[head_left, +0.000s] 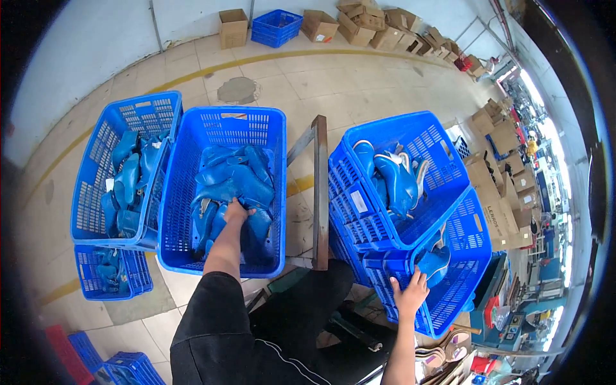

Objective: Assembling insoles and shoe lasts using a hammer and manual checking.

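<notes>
My left hand [235, 212] reaches down into the middle blue plastic crate [221, 125] and closes on one of the several blue shoe-shaped moulds [231, 176] piled in it. My right hand [410, 292] rests with spread fingers on the near rim of the lower right blue crate [471, 269], next to a blue mould [434, 263] lying there. A second blue crate [417, 138] is stacked tilted on top of it and holds more blue moulds [394, 176] with pale edges.
A blue crate [138, 115] of moulds sits at far left on another crate [112, 273]. A rusty metal frame [320, 192] stands between the crates. Cardboard boxes [362, 22] and a blue crate [276, 27] line the far wall; more boxes [497, 167] stand at right.
</notes>
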`<state>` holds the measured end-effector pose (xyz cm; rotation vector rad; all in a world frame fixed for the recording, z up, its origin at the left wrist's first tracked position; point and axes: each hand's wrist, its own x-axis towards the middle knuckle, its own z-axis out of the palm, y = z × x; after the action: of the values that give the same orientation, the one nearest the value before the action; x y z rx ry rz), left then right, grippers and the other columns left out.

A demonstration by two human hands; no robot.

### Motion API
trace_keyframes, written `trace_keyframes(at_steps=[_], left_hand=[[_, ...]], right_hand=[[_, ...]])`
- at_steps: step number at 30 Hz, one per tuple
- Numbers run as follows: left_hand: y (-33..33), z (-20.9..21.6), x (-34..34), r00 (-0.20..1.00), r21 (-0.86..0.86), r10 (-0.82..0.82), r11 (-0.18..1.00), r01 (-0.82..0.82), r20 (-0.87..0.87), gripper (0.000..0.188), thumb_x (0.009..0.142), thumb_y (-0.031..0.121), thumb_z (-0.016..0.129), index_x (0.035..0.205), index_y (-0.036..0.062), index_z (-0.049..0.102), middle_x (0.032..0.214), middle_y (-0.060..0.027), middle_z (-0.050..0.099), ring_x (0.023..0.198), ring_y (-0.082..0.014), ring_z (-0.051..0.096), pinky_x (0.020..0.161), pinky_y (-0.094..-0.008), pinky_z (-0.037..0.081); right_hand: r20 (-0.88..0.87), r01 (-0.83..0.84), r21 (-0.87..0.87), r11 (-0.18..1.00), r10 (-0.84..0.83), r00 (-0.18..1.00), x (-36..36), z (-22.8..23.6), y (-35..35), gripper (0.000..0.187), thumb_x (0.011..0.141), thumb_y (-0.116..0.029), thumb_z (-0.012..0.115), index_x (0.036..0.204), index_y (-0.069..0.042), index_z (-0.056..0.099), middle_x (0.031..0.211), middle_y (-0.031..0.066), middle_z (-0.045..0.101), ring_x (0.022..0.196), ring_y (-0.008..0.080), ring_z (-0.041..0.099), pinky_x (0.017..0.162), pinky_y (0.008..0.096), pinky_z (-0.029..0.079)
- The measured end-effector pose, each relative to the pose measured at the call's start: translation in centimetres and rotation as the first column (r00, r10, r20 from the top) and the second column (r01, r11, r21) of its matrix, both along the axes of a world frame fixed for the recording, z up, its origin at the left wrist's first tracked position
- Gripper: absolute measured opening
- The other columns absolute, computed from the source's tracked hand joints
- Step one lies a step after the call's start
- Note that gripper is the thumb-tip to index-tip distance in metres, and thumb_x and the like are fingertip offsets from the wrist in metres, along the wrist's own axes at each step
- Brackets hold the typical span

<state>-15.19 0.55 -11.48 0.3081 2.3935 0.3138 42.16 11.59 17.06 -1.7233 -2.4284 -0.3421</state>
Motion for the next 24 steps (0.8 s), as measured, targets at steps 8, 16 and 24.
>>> trace_keyframes(at_steps=[8,16,24], left_hand=[[3.0,0.9,2.2,0.965,0.143,-0.23,0.958,0.247,-0.125,0.138,0.069,0.073,0.088,0.169,0.0055,0.021,0.168,-0.0212,0.039,0.158,-0.0448,0.027,0.127,-0.0553,0.028],[5.1,-2.9,-2.5,0.976,0.018,0.166,0.986,-0.165,-0.139,0.1,0.085,0.083,0.066,0.14,-0.0009,0.067,0.143,-0.0245,0.066,0.136,-0.0445,0.06,0.116,-0.0511,0.046],[7.8,-2.5,2.7,0.878,-0.068,-0.118,0.993,0.097,-0.465,0.077,0.089,0.073,0.068,0.115,0.0016,0.079,0.111,-0.0158,0.079,0.108,-0.0402,0.074,0.091,-0.0502,0.056]], right_hand=[[0.018,0.012,-0.005,1.0,-0.012,1.0,0.5,0.8,0.3,0.088,0.081,-0.065,0.079,0.142,-0.006,0.055,0.122,0.0202,0.062,0.109,0.0426,0.062,0.09,0.0528,0.048],[-0.025,0.03,-0.031,0.999,-0.031,0.999,-1.1,0.4,-0.7,0.087,0.08,-0.063,0.081,0.142,-0.008,0.055,0.126,0.023,0.06,0.111,0.043,0.063,0.094,0.0554,0.047],[-0.076,0.044,0.019,0.999,-0.042,0.996,0.1,3.3,-0.8,0.077,0.078,-0.057,0.083,0.139,-0.015,0.061,0.115,0.0133,0.061,0.106,0.0351,0.062,0.088,0.0509,0.045]])
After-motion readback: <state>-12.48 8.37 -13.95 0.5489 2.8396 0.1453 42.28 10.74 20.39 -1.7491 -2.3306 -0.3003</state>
